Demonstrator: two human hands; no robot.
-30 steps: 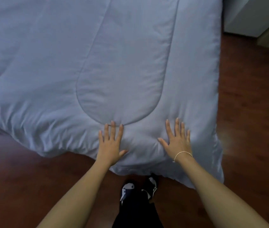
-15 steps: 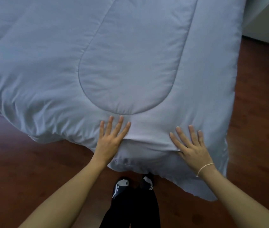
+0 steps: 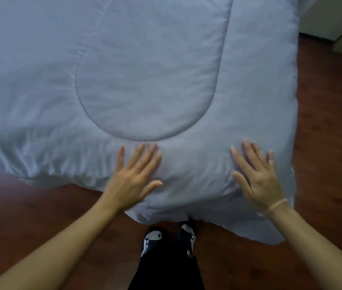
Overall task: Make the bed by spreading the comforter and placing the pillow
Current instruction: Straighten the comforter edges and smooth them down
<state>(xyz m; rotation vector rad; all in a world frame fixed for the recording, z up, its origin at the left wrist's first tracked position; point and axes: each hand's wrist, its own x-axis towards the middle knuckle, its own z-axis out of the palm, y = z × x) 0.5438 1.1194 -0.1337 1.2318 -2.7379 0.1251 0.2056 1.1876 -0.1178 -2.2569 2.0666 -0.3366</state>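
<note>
Our comforter [image 3: 136, 65] fills most of the view, pale blue and spread across the bed, its near edge hanging over toward the wooden floor [image 3: 329, 126]. A stitched rounded panel sits in the comforter's middle, and its left part, toward the near edge, is bunched and wrinkled. At the comforter's near edge, just below that rounded seam, our left hand [image 3: 133, 176] lies flat with fingers straight and spread, pressing the fabric and gripping nothing. Toward the comforter's right corner our right hand [image 3: 258, 176], a thin bracelet [image 3: 275, 205] at its wrist, rests the same way, palm down, fingers extended, holding nothing. Below the comforter's overhang our shoes [image 3: 168, 237] stand on the floor.

We judge that we are in the smoothing part of the spreading step, flattening the foot end. The next move probably calls for sweeping outward toward the wrinkled left side, or taking the hem to tug it even. No pillow is in view, so that placing remains to be done.
</note>
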